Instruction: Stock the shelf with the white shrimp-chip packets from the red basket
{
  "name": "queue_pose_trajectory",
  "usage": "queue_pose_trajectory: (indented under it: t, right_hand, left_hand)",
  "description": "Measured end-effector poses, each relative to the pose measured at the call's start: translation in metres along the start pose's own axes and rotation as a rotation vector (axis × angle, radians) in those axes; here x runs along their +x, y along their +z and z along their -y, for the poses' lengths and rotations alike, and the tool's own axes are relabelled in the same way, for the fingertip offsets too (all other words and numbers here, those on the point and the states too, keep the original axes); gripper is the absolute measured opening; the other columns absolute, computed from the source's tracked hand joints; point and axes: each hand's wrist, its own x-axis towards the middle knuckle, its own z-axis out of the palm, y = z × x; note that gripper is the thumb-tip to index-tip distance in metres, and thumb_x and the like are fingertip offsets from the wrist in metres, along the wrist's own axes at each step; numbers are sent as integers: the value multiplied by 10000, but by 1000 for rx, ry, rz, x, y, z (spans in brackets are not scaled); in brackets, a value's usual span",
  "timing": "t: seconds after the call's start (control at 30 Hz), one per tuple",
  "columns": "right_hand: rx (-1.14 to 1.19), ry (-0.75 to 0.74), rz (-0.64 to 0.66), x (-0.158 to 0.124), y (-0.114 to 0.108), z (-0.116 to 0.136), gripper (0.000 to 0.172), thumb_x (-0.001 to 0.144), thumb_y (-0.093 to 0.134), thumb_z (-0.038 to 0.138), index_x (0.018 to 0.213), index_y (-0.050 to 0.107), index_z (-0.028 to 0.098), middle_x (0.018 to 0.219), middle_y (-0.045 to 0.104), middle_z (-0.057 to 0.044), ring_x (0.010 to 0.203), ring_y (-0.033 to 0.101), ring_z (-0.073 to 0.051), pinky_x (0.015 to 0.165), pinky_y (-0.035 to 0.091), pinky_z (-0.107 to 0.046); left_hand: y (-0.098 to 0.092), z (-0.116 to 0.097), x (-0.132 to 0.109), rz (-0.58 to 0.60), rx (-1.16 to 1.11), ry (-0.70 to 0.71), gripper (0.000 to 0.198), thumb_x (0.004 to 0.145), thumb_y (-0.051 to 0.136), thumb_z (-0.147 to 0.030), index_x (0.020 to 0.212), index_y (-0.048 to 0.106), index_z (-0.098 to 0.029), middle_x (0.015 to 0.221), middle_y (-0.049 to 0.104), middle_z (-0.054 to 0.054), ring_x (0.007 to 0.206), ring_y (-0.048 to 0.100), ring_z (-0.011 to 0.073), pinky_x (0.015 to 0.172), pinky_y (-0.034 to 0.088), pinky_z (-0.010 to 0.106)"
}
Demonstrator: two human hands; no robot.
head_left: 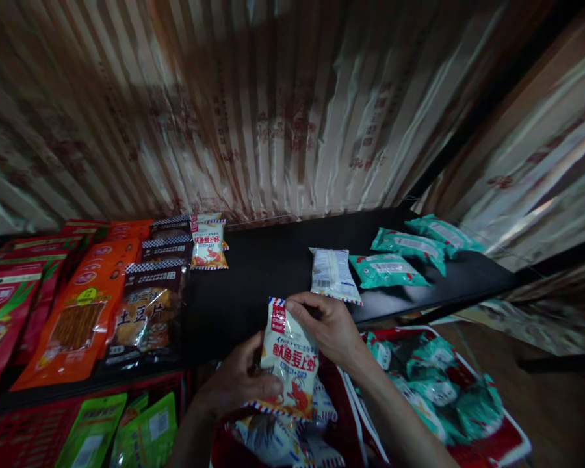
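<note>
Both my hands hold one white snack packet [289, 364] with red and blue trim, just in front of the black shelf [273, 266]. My left hand [236, 383] grips its lower left edge. My right hand [329, 328] pinches its top right corner. Below them sits a red basket [344, 390] with several more white packets. Another white packet [333, 275] lies face down on the shelf just beyond my right hand.
Rows of red, orange and dark snack bags [146, 312] cover the shelf's left part, with white packets [208, 244] standing behind. Three teal packets [409, 250] lie at the right. A second red basket [497, 442] holds several teal packets. Green bags [146, 429] sit below left.
</note>
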Motion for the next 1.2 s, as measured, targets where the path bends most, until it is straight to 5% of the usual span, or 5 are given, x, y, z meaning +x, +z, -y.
queue_pose_trajectory:
  t: [0.53, 0.93, 1.2]
  right_hand:
    - [-109, 36, -144, -5, -5, 4, 257, 814, 535, 362, 716, 693, 185, 631, 661, -12, 577, 583, -145, 514, 409, -221]
    - [-87, 26, -129, -11, -14, 1, 265, 825, 540, 361, 710, 699, 183, 625, 651, -14, 582, 570, -144, 511, 395, -228]
    - [125, 75, -144, -9, -21, -4, 317, 752, 657, 421, 971, 679, 193, 865, 716, -45, 784, 652, -195, 686, 511, -285]
  left_hand:
    - [1, -1, 3, -84, 137, -35, 476, 716, 701, -353, 1124, 559, -153, 1074, 670, 84, 991, 611, 264, 853, 462, 366]
    - [5, 1, 6, -11, 69, -17, 492, 748, 679, -388, 1173, 553, -176, 1140, 650, 90, 1051, 593, 278, 901, 445, 400]
    - [2, 1, 7, -99, 54, 12, 485, 774, 660, -371, 1198, 538, -170, 1150, 653, 96, 1074, 592, 293, 910, 455, 410]
